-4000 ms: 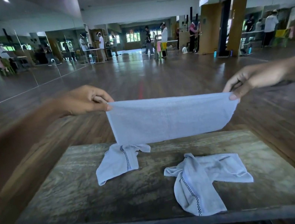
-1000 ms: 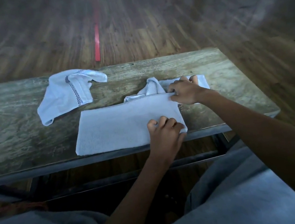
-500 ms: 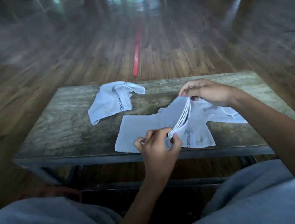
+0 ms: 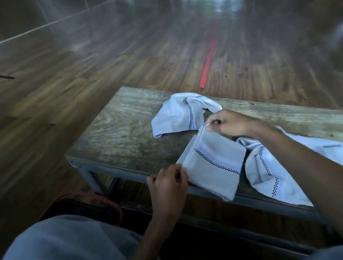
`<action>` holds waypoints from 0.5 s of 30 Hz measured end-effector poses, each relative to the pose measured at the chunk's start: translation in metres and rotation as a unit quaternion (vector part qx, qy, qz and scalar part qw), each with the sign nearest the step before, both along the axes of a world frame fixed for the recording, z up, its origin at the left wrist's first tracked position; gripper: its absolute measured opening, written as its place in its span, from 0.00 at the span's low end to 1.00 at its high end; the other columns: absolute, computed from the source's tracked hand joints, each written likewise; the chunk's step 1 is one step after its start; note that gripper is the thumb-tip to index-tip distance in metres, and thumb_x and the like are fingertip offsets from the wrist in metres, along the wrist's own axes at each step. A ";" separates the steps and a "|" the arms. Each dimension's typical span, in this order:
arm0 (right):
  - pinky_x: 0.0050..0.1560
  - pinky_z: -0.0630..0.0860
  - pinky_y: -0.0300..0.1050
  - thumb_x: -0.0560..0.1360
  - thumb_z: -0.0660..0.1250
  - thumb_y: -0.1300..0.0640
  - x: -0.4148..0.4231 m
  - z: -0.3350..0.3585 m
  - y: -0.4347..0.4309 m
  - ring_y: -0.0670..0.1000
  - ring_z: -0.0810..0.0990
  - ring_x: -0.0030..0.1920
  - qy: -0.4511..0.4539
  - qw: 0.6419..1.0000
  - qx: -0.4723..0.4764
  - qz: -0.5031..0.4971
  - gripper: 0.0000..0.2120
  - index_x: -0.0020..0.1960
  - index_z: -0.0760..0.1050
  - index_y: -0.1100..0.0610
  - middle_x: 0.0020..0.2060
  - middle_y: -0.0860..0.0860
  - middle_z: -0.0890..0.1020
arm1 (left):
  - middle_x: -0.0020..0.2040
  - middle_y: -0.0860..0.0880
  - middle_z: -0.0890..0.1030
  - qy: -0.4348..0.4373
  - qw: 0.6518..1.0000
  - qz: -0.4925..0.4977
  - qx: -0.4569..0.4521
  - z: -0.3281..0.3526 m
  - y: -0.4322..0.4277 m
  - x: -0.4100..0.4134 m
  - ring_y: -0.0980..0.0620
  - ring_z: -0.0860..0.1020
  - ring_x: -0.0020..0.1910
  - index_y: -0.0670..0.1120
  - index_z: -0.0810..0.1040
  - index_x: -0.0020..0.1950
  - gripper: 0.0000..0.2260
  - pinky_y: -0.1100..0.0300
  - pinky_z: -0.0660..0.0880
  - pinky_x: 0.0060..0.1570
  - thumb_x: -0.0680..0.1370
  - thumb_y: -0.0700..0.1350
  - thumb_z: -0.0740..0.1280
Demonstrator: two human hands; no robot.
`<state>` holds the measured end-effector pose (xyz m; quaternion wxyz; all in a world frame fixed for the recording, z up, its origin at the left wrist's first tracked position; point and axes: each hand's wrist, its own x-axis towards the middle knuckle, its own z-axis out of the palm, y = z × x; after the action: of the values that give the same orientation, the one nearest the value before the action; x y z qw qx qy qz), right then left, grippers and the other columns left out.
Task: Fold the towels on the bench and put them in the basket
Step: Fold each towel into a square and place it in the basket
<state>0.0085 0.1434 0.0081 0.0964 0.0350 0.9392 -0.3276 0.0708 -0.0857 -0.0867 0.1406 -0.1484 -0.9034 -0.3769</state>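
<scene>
Since the folded towel [image 4: 215,168] is light, floppy cloth sitting at the bench's [image 4: 121,133] near edge, the left hand [image 4: 168,184] and right hand [image 4: 228,123] each pinching a stacked corner seems smart, otherwise the layers would probably slump open.

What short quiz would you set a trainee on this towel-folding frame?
1. True or false: the folded white towel with a black checked stripe already lies in a basket.
2. How many crumpled white towels lie on the worn wooden bench?
3. The left hand pinches the folded towel's near corner; the right hand pinches: A its far corner; B the bench; C nothing.
Key: 1 false; 2 two, one at the far edge, one under the right forearm; 3 A.
</scene>
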 end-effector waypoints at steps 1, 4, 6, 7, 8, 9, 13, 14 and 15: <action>0.40 0.66 0.44 0.77 0.65 0.54 -0.006 -0.007 -0.004 0.49 0.71 0.39 -0.007 1.000 0.023 0.002 0.14 0.50 0.76 0.67 0.38 0.57 0.74 | 0.36 0.52 0.80 -0.014 1.000 0.002 -0.009 -0.005 -0.002 -0.004 0.50 0.79 0.39 0.50 0.79 0.42 0.08 0.55 0.62 0.44 0.76 0.49 0.61; 0.41 0.66 0.45 0.77 0.65 0.53 -0.023 -0.027 -0.008 0.49 0.73 0.40 -0.019 0.998 0.051 -0.004 0.11 0.47 0.78 0.62 0.40 0.59 0.78 | 0.39 0.52 0.81 -0.046 0.998 0.009 -0.033 -0.015 -0.005 -0.019 0.48 0.78 0.43 0.50 0.79 0.44 0.10 0.52 0.66 0.46 0.79 0.50 0.60; 0.41 0.67 0.45 0.77 0.65 0.53 -0.031 -0.039 -0.007 0.49 0.73 0.37 -0.017 0.998 0.058 -0.014 0.10 0.40 0.77 0.55 0.36 0.52 0.77 | 0.44 0.51 0.80 -0.052 0.997 0.014 -0.049 -0.016 -0.004 -0.029 0.47 0.76 0.48 0.49 0.78 0.47 0.10 0.52 0.64 0.49 0.80 0.49 0.59; 0.41 0.67 0.44 0.77 0.64 0.52 -0.035 -0.044 -0.006 0.48 0.73 0.35 -0.015 0.997 0.068 -0.016 0.11 0.37 0.75 0.53 0.34 0.49 0.75 | 0.47 0.51 0.80 -0.053 0.997 0.018 -0.056 -0.016 -0.003 -0.035 0.47 0.74 0.51 0.49 0.78 0.49 0.10 0.51 0.63 0.51 0.81 0.50 0.59; 0.40 0.67 0.43 0.77 0.64 0.52 -0.037 -0.047 -0.006 0.46 0.72 0.34 -0.013 0.997 0.076 -0.020 0.11 0.37 0.75 0.52 0.33 0.47 0.74 | 0.49 0.50 0.79 -0.057 0.996 0.022 -0.062 -0.017 -0.003 -0.040 0.47 0.73 0.53 0.48 0.78 0.50 0.10 0.51 0.62 0.52 0.81 0.50 0.59; 0.39 0.67 0.43 0.77 0.64 0.52 -0.037 -0.049 -0.007 0.45 0.71 0.34 -0.013 0.996 0.081 -0.026 0.10 0.39 0.77 0.53 0.33 0.46 0.74 | 0.50 0.50 0.79 -0.062 0.995 0.025 -0.068 -0.017 -0.003 -0.045 0.47 0.73 0.54 0.48 0.78 0.51 0.11 0.51 0.62 0.52 0.81 0.51 0.59; 0.50 0.70 0.47 0.76 0.66 0.53 -0.039 -0.060 -0.008 0.49 0.76 0.42 -0.005 0.995 0.087 -0.049 0.09 0.51 0.76 0.59 0.39 0.50 0.77 | 0.49 0.50 0.79 -0.082 0.994 0.037 -0.058 -0.022 -0.002 -0.056 0.46 0.74 0.52 0.48 0.76 0.51 0.12 0.52 0.62 0.50 0.79 0.54 0.59; 0.56 0.71 0.51 0.76 0.66 0.52 -0.039 -0.062 -0.008 0.51 0.77 0.47 -0.007 0.995 0.087 -0.051 0.10 0.54 0.75 0.58 0.44 0.52 0.79 | 0.49 0.50 0.79 -0.082 0.994 0.036 -0.058 -0.023 -0.002 -0.056 0.46 0.75 0.52 0.48 0.76 0.52 0.14 0.53 0.62 0.49 0.79 0.56 0.59; 0.61 0.69 0.55 0.77 0.65 0.52 -0.038 -0.063 -0.009 0.53 0.77 0.51 -0.014 0.995 0.087 -0.048 0.11 0.56 0.74 0.56 0.49 0.53 0.79 | 0.51 0.50 0.79 -0.086 0.994 0.029 -0.063 -0.023 -0.002 -0.057 0.47 0.75 0.53 0.48 0.77 0.54 0.17 0.53 0.62 0.50 0.78 0.59 0.58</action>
<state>-0.0292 0.1343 -0.0546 0.0897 0.0930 0.9601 -0.2479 0.0138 -0.0877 -0.1099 0.0638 -0.0981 -0.9381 -0.3260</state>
